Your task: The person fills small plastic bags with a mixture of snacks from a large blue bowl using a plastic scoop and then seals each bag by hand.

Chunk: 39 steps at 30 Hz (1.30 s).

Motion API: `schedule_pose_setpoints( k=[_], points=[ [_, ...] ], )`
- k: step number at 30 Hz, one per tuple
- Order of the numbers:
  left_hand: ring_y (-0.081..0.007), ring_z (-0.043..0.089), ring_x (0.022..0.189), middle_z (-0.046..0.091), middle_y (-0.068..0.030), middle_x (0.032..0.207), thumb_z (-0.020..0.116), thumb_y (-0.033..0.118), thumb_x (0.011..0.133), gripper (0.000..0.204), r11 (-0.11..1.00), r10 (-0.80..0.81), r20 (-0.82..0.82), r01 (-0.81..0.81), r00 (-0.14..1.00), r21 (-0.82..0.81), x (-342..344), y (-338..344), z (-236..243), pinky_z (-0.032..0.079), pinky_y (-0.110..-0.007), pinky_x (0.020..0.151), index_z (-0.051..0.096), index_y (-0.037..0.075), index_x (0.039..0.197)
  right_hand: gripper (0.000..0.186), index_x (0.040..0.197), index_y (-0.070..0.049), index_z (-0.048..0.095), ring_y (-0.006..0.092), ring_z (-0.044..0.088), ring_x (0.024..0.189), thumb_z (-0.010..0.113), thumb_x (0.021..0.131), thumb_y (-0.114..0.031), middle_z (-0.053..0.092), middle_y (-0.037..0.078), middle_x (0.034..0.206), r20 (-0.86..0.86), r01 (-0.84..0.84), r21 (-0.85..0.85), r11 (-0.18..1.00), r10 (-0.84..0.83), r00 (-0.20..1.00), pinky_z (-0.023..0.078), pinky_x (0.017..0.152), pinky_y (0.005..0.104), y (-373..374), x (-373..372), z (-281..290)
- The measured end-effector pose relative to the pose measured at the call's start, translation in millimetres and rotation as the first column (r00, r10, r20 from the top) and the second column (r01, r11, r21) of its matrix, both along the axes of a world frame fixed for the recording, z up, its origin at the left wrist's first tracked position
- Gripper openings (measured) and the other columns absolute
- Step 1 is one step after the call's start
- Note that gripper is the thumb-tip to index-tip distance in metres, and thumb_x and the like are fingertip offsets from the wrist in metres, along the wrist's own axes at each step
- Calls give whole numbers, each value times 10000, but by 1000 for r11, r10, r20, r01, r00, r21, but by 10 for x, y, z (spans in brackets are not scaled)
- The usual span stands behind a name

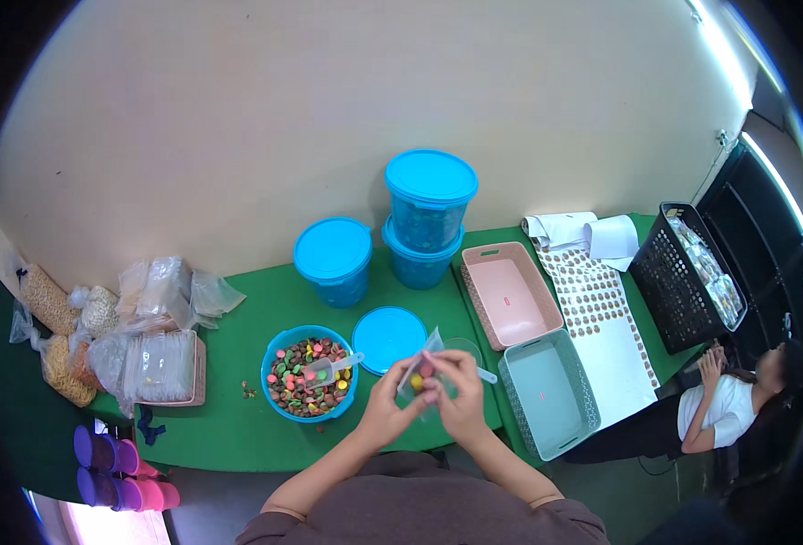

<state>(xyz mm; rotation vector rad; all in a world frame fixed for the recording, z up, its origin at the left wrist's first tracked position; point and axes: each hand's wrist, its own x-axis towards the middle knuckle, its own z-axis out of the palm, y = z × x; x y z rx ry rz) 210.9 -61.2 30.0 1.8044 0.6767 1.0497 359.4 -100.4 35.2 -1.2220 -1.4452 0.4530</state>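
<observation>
Between my hands, above the front edge of the table, is a small clear plastic bag with a few pink and yellow candies in it. My left hand pinches the bag's left side. The fingers of my right hand close on its right side and top. Left of my hands stands a blue tub full of colourful round candies, with a clear scoop lying on them. Behind the bag lies a round blue lid. A clear round utensil with a handle is partly hidden behind my right hand.
Lidded blue tubs stand at the back. To the right are a pink basket, a green basket, a sticker sheet and a black basket of packets. Bagged snacks lie left. A person stands at right.
</observation>
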Motion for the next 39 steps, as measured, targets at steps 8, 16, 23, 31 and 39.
schedule_pose_setpoints(
  k=[8,16,23,31,39],
  points=[
    [-199,690,919,717,-140,998,534,189,999,319,971,-58,9,59,998,-230,83,76,-195,521,-350,881,604,3,1249,178,935,-26,747,213,560,1105,690,876,-185,690,104,1067,-366,-109,-220,969,22,930,382,1003,373,-19,318,-24],
    [-280,636,1113,667,-145,1192,468,150,1014,431,907,-416,-433,330,800,-262,45,180,81,395,-411,1064,433,80,1437,267,941,27,670,120,602,846,562,983,-213,675,55,878,-359,179,-272,945,-273,893,475,772,280,-155,1001,-443],
    [-236,634,1119,662,-142,1207,498,145,1003,458,983,19,-249,-64,968,-171,-659,551,-199,413,-405,1046,418,84,1450,346,835,43,652,173,564,568,567,975,-263,607,100,620,208,777,-281,564,-754,623,424,550,365,-196,2624,-1202],
    [-199,651,1028,677,-127,1152,517,134,993,379,863,438,-138,-458,888,-211,-1493,800,-173,509,-350,868,514,66,1367,400,1144,48,622,369,634,971,620,934,-292,662,235,1033,373,783,-321,532,-689,621,489,856,420,-72,2669,-2379],
    [-355,579,1027,626,-156,1051,606,106,879,261,280,926,-347,-884,147,374,-3413,921,-1159,451,-431,905,618,46,1133,256,1133,-12,589,346,480,1164,572,903,-123,582,173,1189,345,542,-32,840,-500,794,351,1016,447,1247,271,-892]
  ],
)
